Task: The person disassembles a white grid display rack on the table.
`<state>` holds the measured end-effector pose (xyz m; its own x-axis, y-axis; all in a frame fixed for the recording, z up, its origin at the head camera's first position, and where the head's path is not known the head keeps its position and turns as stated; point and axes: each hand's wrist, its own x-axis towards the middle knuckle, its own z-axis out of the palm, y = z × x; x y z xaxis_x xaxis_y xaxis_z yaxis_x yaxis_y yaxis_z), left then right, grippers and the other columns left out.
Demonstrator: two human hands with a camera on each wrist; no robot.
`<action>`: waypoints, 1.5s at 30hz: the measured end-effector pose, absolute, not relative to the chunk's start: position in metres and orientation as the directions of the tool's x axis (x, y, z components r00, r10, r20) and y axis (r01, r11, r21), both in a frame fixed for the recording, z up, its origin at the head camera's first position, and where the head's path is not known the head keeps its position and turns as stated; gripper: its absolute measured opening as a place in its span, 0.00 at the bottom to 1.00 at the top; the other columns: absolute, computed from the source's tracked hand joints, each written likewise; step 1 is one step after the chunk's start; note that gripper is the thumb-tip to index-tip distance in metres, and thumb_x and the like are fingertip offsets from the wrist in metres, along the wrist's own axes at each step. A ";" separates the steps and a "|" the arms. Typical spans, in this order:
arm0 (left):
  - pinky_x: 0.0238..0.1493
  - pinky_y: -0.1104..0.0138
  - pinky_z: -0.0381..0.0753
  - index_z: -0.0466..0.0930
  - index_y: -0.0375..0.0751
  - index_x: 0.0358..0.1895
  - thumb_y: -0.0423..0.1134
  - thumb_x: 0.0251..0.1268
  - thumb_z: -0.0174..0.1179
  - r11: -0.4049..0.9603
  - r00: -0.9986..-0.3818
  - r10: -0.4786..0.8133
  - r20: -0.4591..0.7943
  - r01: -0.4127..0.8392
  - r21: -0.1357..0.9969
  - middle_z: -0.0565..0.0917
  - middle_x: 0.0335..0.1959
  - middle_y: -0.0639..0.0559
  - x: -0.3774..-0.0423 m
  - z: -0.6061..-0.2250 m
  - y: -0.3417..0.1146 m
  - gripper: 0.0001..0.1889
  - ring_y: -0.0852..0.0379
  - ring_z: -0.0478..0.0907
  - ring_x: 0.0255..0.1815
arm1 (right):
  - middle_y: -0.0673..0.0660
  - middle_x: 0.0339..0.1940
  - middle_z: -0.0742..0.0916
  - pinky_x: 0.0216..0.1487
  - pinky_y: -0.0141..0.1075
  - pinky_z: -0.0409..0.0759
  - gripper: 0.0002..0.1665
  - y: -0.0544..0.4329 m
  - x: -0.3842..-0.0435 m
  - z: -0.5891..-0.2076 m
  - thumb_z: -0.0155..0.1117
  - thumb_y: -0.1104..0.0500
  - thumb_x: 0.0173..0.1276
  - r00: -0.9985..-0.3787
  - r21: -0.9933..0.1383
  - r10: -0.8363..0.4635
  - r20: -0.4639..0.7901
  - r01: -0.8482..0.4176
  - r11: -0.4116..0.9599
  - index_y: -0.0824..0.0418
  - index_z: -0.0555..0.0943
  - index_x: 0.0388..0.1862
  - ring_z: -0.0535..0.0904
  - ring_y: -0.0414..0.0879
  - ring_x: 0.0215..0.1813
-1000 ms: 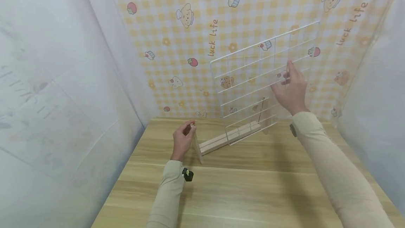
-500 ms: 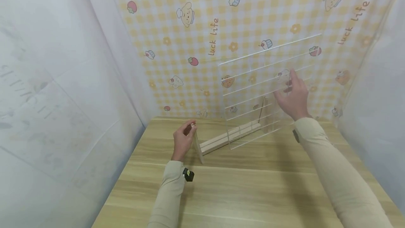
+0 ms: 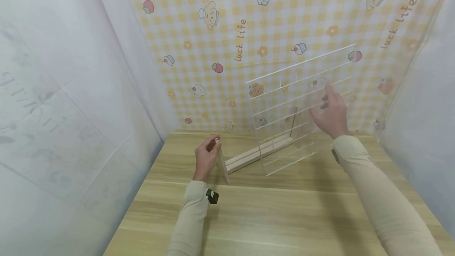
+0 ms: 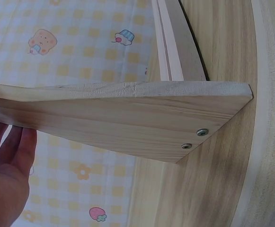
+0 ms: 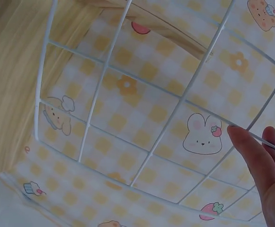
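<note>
A small wooden stand is on the table, with a grooved crossbar (image 3: 245,161) running between two upright end boards. My left hand (image 3: 205,159) pinches the top of the near end board (image 4: 128,116), thumb and fingers on either side of it. Two screw heads (image 4: 202,132) show low on that board. My right hand (image 3: 331,115) grips a white wire grid panel (image 5: 181,99) by its wires, holding it tilted above the crossbar. The grid's lower edge appears in front of the crossbar; whether they touch, I cannot tell. The far end board (image 3: 296,127) is partly behind the grid.
A wood-grain table (image 3: 270,216) lies under everything. Yellow checked cloth (image 3: 277,15) with cartoon prints hangs behind it. White curtains (image 3: 71,90) enclose the left and right sides.
The grid panel has come down, its lower edge moving nearer to me. My right hand has dropped with it and shifted slightly right. The left hand and stand have stayed put.
</note>
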<state>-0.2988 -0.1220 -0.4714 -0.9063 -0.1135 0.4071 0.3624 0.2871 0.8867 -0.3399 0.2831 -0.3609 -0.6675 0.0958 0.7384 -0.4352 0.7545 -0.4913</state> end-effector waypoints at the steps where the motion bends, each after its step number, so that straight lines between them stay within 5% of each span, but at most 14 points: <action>1: 0.66 0.52 0.80 0.84 0.45 0.56 0.41 0.68 0.65 0.288 -0.906 -0.115 0.406 0.361 0.887 0.87 0.52 0.43 -0.298 -0.471 -0.122 0.15 0.44 0.85 0.56 | 0.74 0.45 0.81 0.49 0.61 0.78 0.46 0.283 -0.339 -0.362 0.68 0.65 0.55 -0.678 -0.495 0.093 0.729 -0.428 0.756 0.68 0.64 0.74 0.82 0.70 0.40; 19: 0.65 0.53 0.82 0.86 0.48 0.54 0.45 0.65 0.67 0.277 -0.920 -0.135 0.368 0.322 0.906 0.86 0.41 0.42 -0.292 -0.471 -0.122 0.16 0.46 0.85 0.54 | 0.72 0.54 0.77 0.42 0.60 0.80 0.53 0.297 -0.331 -0.381 0.65 0.59 0.62 -0.879 -0.437 -0.076 0.470 -0.307 0.845 0.60 0.51 0.82 0.76 0.64 0.45; 29: 0.66 0.51 0.80 0.85 0.45 0.55 0.43 0.63 0.69 0.264 -0.928 -0.149 0.343 0.297 0.918 0.87 0.45 0.40 -0.280 -0.471 -0.120 0.18 0.42 0.84 0.57 | 0.74 0.53 0.78 0.32 0.52 0.83 0.53 0.302 -0.334 -0.399 0.67 0.60 0.58 -0.895 -0.328 -0.195 0.401 -0.339 0.881 0.66 0.54 0.80 0.79 0.62 0.36; 36: 0.63 0.50 0.82 0.86 0.45 0.53 0.44 0.62 0.70 0.300 -0.914 -0.162 0.371 0.313 0.901 0.88 0.48 0.39 -0.269 -0.474 -0.119 0.17 0.41 0.85 0.56 | 0.74 0.55 0.78 0.42 0.56 0.85 0.54 0.307 -0.331 -0.407 0.66 0.61 0.60 -0.920 -0.317 -0.293 0.258 -0.368 0.874 0.65 0.50 0.81 0.81 0.64 0.43; 45: 0.61 0.51 0.84 0.86 0.45 0.53 0.39 0.61 0.71 0.348 -0.900 -0.184 0.395 0.316 0.883 0.90 0.42 0.42 -0.257 -0.470 -0.115 0.17 0.42 0.87 0.52 | 0.79 0.71 0.70 0.60 0.67 0.77 0.52 0.311 -0.335 -0.420 0.66 0.62 0.58 -0.902 -0.250 -0.406 0.146 -0.431 0.867 0.66 0.55 0.80 0.75 0.76 0.61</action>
